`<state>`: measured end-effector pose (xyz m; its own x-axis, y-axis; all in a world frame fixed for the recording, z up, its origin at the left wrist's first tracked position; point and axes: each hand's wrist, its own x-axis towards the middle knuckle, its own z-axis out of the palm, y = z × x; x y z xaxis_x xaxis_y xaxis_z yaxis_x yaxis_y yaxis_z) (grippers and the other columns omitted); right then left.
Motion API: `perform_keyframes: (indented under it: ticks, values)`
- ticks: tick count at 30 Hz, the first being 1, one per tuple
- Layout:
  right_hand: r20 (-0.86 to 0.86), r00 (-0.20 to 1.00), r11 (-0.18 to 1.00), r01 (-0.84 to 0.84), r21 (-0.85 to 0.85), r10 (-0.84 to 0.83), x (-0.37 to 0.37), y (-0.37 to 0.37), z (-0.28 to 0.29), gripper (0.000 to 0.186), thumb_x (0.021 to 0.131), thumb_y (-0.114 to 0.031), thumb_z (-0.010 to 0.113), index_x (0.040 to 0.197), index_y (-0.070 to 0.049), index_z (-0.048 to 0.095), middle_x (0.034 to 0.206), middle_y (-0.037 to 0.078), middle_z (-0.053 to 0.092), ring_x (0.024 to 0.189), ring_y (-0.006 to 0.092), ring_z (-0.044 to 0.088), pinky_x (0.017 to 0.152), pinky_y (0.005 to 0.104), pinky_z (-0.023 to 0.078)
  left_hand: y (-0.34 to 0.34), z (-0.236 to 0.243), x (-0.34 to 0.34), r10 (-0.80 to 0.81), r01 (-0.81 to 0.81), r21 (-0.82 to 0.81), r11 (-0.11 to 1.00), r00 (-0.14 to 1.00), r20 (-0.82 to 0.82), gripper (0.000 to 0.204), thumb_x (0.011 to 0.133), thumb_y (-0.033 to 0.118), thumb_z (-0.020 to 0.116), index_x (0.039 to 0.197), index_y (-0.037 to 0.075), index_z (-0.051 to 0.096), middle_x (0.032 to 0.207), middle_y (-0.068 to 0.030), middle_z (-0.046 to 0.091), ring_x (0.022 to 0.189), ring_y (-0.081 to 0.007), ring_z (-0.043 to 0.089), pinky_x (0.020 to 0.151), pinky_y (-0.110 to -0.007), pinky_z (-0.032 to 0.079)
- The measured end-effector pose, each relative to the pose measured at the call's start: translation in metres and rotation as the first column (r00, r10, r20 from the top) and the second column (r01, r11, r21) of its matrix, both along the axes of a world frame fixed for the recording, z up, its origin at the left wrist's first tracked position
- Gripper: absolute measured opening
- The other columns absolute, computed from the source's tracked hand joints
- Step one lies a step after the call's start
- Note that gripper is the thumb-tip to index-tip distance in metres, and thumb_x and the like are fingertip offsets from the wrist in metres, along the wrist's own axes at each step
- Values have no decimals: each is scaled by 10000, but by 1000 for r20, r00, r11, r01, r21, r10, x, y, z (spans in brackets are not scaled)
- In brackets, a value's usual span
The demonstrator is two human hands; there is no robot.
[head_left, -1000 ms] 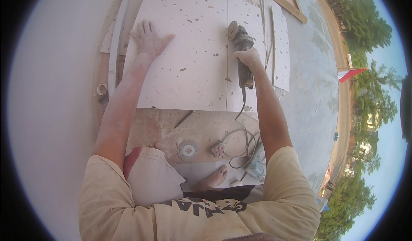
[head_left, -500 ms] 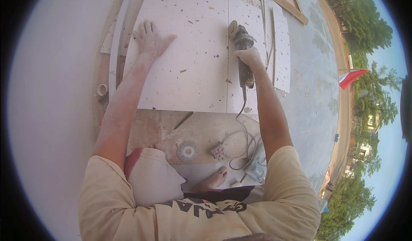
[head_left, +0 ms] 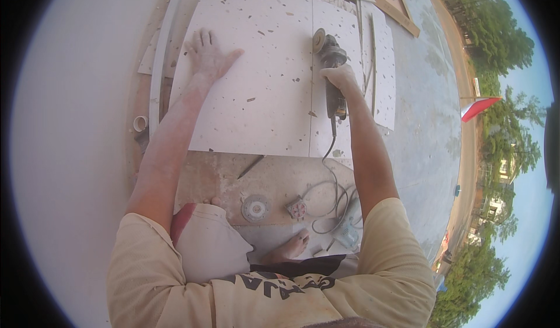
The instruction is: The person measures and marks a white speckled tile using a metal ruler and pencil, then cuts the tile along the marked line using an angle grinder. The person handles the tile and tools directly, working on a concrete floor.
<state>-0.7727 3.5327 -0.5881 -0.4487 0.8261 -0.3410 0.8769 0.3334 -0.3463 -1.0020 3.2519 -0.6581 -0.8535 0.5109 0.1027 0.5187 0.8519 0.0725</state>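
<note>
Left hand: yours [head_left: 209, 58] lay open, fingers spread, on the speckled white panel [head_left: 251, 74], upper left of the frame.
Right hand: yours [head_left: 340, 77] was wrapped around the angle grinder [head_left: 336, 101], right of upper centre.
Panel: it filled the upper middle of the frame, with 1 dark line [head_left: 311, 94] running up it.
Disc: the grinder's disc [head_left: 318, 40] sat just beside that line; whether it spun or touched was unclear.
Change: over 1 second the view slid slightly; against the panel, the grinder seemed to edge upward, while your left hand stayed spread.
Meaning: this suggested small, steadied progress along the line, which showed above and below the disc.
</note>
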Motion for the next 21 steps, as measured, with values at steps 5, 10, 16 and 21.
perform_keyframes:
  ticks: [5, 10, 16, 21]
  values:
    - [-12, 1000, 1000, -19, 20, 19, -2, 7, -5, 580, 604, -330, 827, 1021, 65, 744, 997, 203, 752, 926, 303, 736, 796, 375, 583, 3, 1, -1, -5, 5, -24, 1000, 1000, 6, 1162, 863, 839, 493, 1581, -51, 287, 1650, -177, 284, 1561, -356, 141, 1222, -636, 94]
    - [-11, 1000, 1000, 6, 13, -6, -6, 5, -2, 562, 592, -307, 828, 1010, 59, 746, 978, 192, 751, 891, 283, 736, 761, 374, 584, 2, 4, 0, -4, 4, -12, 1000, 1000, 20, 1163, 865, 838, 490, 1583, -54, 284, 1650, -181, 282, 1565, -351, 135, 1224, -631, 94]
    - [-22, 1000, 1000, 21, 12, -21, -9, 10, -5, 524, 586, -276, 820, 990, 49, 747, 957, 180, 749, 865, 269, 735, 739, 364, 585, 5, 1, -1, -14, 14, -16, 1000, 1000, -10, 1160, 867, 835, 491, 1573, -66, 299, 1640, -183, 289, 1559, -356, 140, 1223, -624, 102]
    - [-19, 1000, 1000, -3, 30, 3, -12, 16, -10, 567, 582, -284, 821, 1029, 55, 738, 979, 184, 750, 872, 285, 735, 755, 368, 588, 4, 1, -2, -32, 32, 6, 999, 999, -9, 1150, 872, 834, 484, 1565, -69, 317, 1641, -187, 285, 1558, -363, 138, 1222, -623, 105]
